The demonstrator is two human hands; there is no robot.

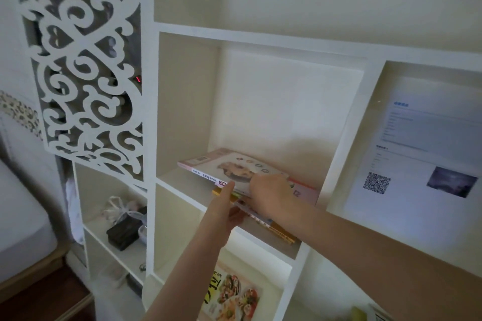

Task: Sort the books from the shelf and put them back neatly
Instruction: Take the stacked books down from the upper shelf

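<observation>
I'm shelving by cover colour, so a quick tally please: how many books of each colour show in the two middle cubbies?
pink book: 1
yellow book, lying under the pink one: 1
food-photo book: 1
Total: 3, though a further one may be hidden under the pink book.

On the white shelf (180,181), the left hand (225,207) grips the stack of books (280,232); the right hand (270,194) holds the pink top book (229,164).

Bare left hand (223,207), bare right hand (270,197)
</observation>
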